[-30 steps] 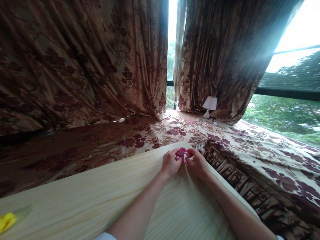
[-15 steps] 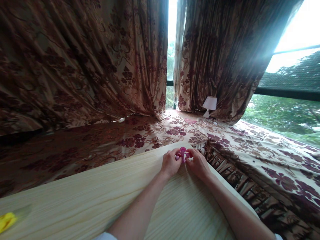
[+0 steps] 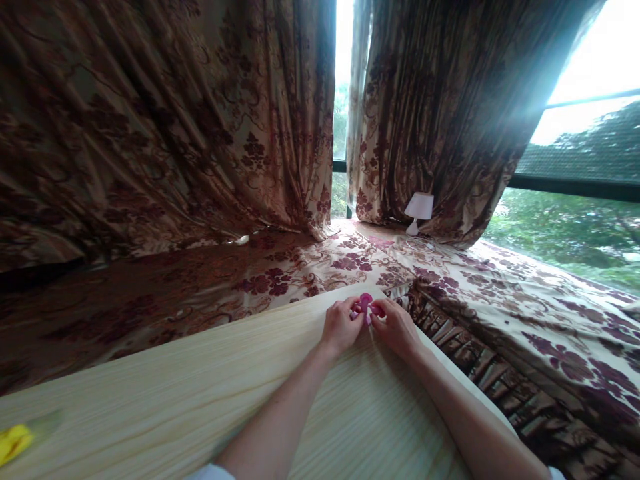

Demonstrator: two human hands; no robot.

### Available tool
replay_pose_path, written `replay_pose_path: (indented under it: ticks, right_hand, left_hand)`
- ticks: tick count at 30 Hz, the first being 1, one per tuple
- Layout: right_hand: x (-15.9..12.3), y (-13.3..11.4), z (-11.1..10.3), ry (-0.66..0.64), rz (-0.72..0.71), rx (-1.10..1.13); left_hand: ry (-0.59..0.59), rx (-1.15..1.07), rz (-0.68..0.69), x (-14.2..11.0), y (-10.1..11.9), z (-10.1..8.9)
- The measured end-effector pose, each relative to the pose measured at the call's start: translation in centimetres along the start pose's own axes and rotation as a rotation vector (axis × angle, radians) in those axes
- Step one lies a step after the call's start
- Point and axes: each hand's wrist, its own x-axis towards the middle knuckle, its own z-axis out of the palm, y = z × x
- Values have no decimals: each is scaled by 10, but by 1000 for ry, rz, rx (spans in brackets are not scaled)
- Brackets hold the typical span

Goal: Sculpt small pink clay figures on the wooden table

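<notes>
A small magenta object [image 3: 366, 303], knobbed at the top with a narrow stem below, is held up between my hands near the table's far corner. Its exact kind is too small to make out. My left hand [image 3: 343, 325] is closed around its left side, thumb and fingers pinched. From the right, my right hand [image 3: 397, 328] pinches a magenta part at its side. My fingers cover some of the object. Both forearms rest low over the pale wood-grain table [image 3: 210, 393].
A yellow item in clear wrapping [image 3: 15, 443] lies at the table's left edge. Beyond the table is a ledge covered with floral cloth [image 3: 350, 261], with a small white lamp [image 3: 419, 208] on it. Long floral curtains [image 3: 280, 133] hang behind, beside the windows [image 3: 575, 220].
My hands stay almost in place. The fingers of my right hand shift slightly at the magenta object, and its top tilts a little. Nothing else visibly moves.
</notes>
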Motion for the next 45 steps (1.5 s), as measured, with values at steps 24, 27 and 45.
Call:
replay_pose_path:
  ticks: [24,27,45]
  right_hand:
    - [1,0,2,2,-9,14]
    - [0,0,1,10,-25,-22]
    - [-3,3,-5,-39,38,58]
  left_hand:
    - [11,30,31,0,-4,3]
    - [12,38,27,1,-4,3]
    - [-17,16,-10,-1,4,-2]
